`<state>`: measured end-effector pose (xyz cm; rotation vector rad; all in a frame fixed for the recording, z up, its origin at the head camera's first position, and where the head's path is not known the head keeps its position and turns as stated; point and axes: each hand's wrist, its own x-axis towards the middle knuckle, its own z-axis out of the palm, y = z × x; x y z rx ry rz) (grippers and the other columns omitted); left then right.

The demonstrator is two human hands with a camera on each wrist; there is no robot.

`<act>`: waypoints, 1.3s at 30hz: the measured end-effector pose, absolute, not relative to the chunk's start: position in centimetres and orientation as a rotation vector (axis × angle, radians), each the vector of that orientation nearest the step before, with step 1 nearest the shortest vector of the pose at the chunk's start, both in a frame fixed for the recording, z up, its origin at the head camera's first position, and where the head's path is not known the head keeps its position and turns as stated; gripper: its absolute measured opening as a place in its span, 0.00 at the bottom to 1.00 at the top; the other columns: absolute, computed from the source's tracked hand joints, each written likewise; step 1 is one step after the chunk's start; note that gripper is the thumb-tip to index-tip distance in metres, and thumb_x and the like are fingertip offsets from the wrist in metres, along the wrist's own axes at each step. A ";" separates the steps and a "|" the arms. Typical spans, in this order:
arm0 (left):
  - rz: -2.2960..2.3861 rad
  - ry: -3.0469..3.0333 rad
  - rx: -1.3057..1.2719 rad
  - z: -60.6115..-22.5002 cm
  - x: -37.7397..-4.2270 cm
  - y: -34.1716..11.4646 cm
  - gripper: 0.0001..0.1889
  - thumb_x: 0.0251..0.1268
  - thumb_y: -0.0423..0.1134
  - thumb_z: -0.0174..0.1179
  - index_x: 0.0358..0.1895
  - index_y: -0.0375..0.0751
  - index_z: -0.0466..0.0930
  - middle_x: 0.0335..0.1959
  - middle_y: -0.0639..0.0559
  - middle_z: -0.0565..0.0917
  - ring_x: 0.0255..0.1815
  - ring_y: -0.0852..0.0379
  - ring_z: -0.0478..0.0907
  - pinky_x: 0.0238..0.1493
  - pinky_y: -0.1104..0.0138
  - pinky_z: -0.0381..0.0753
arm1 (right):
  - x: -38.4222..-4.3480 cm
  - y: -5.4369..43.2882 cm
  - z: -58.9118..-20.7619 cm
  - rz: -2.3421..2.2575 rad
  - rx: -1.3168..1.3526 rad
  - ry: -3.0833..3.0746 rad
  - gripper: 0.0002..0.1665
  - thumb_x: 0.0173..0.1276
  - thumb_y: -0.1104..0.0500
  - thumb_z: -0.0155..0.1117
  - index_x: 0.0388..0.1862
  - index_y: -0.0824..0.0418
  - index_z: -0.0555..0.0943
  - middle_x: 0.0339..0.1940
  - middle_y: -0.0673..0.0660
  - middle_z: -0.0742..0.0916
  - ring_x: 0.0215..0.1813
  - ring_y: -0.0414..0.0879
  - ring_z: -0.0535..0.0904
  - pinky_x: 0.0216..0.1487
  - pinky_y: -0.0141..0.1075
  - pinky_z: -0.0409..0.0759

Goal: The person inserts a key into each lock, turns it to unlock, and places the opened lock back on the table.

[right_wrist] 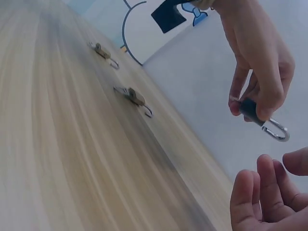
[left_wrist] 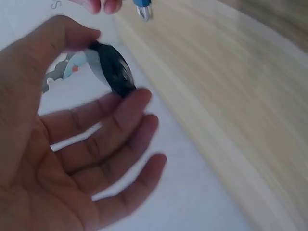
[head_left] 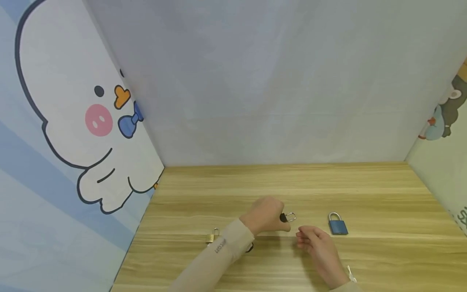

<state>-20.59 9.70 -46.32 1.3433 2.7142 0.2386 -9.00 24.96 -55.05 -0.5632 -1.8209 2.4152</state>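
My left hand (head_left: 268,215) pinches a black padlock (right_wrist: 251,109) by its body between thumb and fingers, above the table. Its silver shackle (right_wrist: 276,131) points toward the right hand. In the left wrist view the padlock (left_wrist: 114,70) shows end-on, dark and blurred. My right hand (head_left: 317,247) hovers just below and to the right of it, fingers loosely bent, holding nothing and apart from the padlock. To the right of that hand, a blue padlock (head_left: 338,227) lies on the wooden table (head_left: 383,194).
Two brass padlocks (right_wrist: 136,96) lie on the table's left part, their shackles swung out; the left sleeve (head_left: 219,253) covers one in the head view. A small key (head_left: 351,274) lies near the right wrist. A pale curtain (head_left: 277,89) hangs behind the table.
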 end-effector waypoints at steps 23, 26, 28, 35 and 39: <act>0.017 2.574 2.125 -46.1 -21.6 8.4 0.12 0.56 0.53 0.65 0.23 0.53 0.76 0.19 0.66 0.70 0.22 0.69 0.63 0.27 0.76 0.65 | -9.5 26.2 -53.0 1.822 -0.208 -2.269 0.16 0.76 0.55 0.61 0.50 0.67 0.83 0.49 0.61 0.87 0.43 0.47 0.80 0.40 0.39 0.83; 0.046 2.576 2.145 -46.2 -21.6 8.1 0.11 0.57 0.53 0.65 0.25 0.54 0.78 0.21 0.66 0.71 0.24 0.68 0.64 0.30 0.74 0.67 | -9.5 26.1 -52.9 1.820 -0.230 -2.289 0.15 0.75 0.57 0.61 0.48 0.68 0.84 0.47 0.61 0.87 0.43 0.48 0.80 0.40 0.40 0.83; 0.070 2.578 2.147 -46.2 -21.7 7.9 0.11 0.57 0.53 0.66 0.25 0.53 0.79 0.22 0.66 0.72 0.25 0.68 0.65 0.31 0.73 0.68 | -9.6 26.1 -53.1 1.823 -0.246 -2.300 0.14 0.75 0.58 0.62 0.47 0.68 0.84 0.45 0.60 0.88 0.43 0.50 0.81 0.40 0.41 0.83; 0.129 2.604 2.122 -46.0 -21.6 7.4 0.11 0.59 0.54 0.66 0.29 0.52 0.82 0.25 0.65 0.77 0.27 0.68 0.67 0.34 0.72 0.70 | -9.4 26.1 -53.3 1.865 -0.287 -2.327 0.11 0.75 0.60 0.61 0.42 0.68 0.85 0.40 0.58 0.88 0.42 0.54 0.82 0.42 0.40 0.82; 0.113 2.640 2.117 -46.1 -21.6 7.3 0.11 0.59 0.55 0.66 0.29 0.53 0.82 0.26 0.65 0.78 0.27 0.68 0.68 0.37 0.70 0.72 | -9.1 26.1 -53.2 1.943 -0.300 -2.344 0.12 0.76 0.60 0.58 0.42 0.69 0.84 0.40 0.58 0.87 0.42 0.52 0.82 0.44 0.40 0.82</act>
